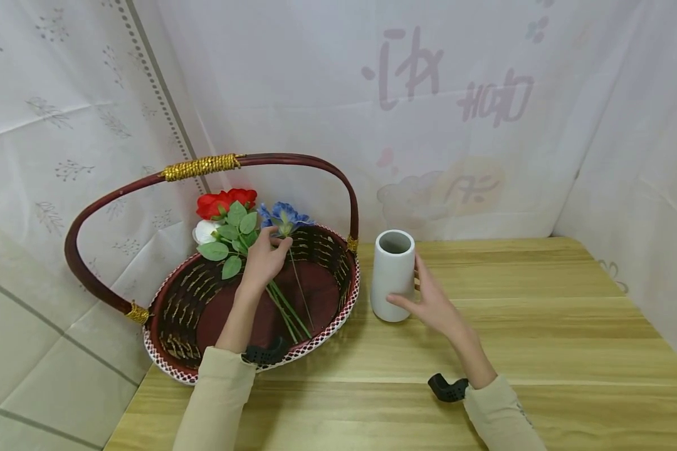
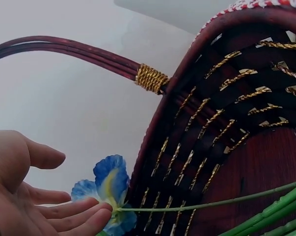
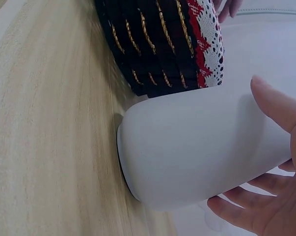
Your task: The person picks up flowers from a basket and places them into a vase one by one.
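My left hand [image 1: 264, 260] is over the basket, its fingertips right at the base of a blue flower [image 1: 282, 213] with a thin stem. In the left wrist view the fingers are loosely extended and the thumb is apart from the flower. A red flower [image 1: 225, 202] and a white flower [image 1: 205, 232] with green leaves lie beside it, their stems crossing the wicker basket [image 1: 346, 316]. With my right hand [image 1: 433, 304] I hold a white vase [image 1: 392, 285] standing on the table; in the right wrist view thumb and fingers are on opposite sides of it.
The basket's tall dark handle [image 1: 350, 194] with gold wrapping arches behind the flowers. A wooden table [image 1: 513, 326] carries basket and vase. A printed white cloth [image 1: 293, 94] hangs behind, and more cloth covers the left and right sides.
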A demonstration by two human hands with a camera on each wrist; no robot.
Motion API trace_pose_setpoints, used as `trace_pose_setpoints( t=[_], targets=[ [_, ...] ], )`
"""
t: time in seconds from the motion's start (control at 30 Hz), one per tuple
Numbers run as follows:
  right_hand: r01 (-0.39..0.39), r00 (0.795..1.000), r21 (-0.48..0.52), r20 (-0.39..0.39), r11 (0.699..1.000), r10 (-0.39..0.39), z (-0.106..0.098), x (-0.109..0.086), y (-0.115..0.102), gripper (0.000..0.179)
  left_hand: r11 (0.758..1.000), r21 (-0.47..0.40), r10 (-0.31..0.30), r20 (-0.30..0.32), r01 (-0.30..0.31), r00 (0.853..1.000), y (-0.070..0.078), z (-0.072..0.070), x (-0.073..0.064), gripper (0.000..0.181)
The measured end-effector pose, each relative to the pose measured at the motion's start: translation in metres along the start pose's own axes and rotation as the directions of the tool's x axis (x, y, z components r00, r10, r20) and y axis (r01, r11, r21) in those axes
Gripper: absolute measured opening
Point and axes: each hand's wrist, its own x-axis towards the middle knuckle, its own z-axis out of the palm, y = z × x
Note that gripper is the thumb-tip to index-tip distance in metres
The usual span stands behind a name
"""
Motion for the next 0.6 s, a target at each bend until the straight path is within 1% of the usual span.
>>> trace_pose_setpoints(
  t=[0.2,0.43,0.6],
  targets=[
    [-0.007,1.000,-0.011,-0.010,1.000,0.006,0.001,0.000,-0.002,0.107,0.997,-0.023,-0.069,0.044,0.070,0.997,-0.001,0.001,0.005,0.066],
    [-0.001,1.000,-0.024,-0.018,1.000,0.000,0.003,0.000,0.001,0.107,0.993,-0.024,-0.116,0.085,0.119,0.990,-0.005,0.005,0.011,0.071],
    [-0.017,1.000,-0.034,-0.016,0.999,0.017,0.003,0.000,0.003,0.105,0.987,-0.020,-0.154,0.111,0.157,0.982,-0.007,0.008,0.015,0.074]
  ],
)
